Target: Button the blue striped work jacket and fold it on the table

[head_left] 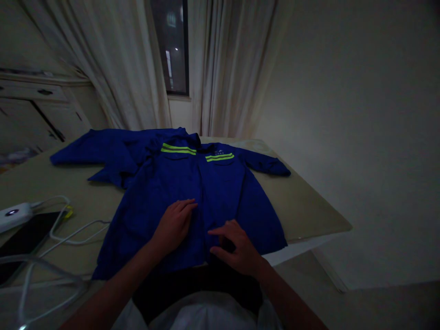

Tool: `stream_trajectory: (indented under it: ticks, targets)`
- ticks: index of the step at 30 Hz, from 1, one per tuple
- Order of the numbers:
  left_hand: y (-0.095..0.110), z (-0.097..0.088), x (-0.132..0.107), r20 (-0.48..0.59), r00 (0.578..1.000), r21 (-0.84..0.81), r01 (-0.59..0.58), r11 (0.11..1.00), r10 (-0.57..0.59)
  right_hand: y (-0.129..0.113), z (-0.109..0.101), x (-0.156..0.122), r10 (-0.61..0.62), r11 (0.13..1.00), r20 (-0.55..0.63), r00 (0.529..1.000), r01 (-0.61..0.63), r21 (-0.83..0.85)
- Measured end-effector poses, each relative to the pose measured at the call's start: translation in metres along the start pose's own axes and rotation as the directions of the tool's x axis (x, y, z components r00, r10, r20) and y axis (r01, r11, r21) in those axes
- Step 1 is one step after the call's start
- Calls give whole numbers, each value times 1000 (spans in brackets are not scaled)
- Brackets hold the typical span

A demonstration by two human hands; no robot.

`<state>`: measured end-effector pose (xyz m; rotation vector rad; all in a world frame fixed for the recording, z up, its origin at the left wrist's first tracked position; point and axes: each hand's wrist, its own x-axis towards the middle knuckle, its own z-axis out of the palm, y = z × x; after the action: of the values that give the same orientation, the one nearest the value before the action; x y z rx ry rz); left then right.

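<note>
A dark blue work jacket (192, 201) lies face up and buttoned down the front on a beige table (295, 197), with lime reflective stripes across both chest pockets. Its sleeves spread out, one bunched toward the far left (96, 149) and the other reaching right (264, 162). My left hand (173, 224) rests flat on the jacket's front, fingers pointing right. My right hand (237, 247) lies on the lower front near the hem, its fingers spread and slightly curled. Neither hand visibly grips the cloth. The jacket's near edge is hidden by my hands and body.
A white power bank (13, 216) and a black smartphone (27, 238) lie at the table's left, with white cables (79, 231) looping beside the jacket. The table's corner (347, 227) drops off to the floor at right. A white dresser (34, 110) stands back left.
</note>
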<state>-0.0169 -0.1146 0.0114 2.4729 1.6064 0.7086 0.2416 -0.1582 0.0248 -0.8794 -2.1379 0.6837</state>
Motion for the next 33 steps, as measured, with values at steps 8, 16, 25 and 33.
stream_trajectory:
  ticks: [8, 16, 25, 33]
  targets:
    - [25, 10, -47, 46, 998, 116, -40, 992, 35, 0, 1, 11, 154, 979, 163, 975, -128, -157]
    - [39, -22, 10, 353, 936, 238, -109, 965, 19, 25, -9, 123, 84, 826, 240, 967, 67, -560]
    - [-29, -21, 154, 341, 916, 331, 94, 939, -212, 132, -7, 210, 286, 826, -9, 958, -252, -504]
    - [-100, 25, 247, 48, 990, 130, 124, 984, -131, 144, 6, 197, 272, 887, -190, 944, -322, -330]
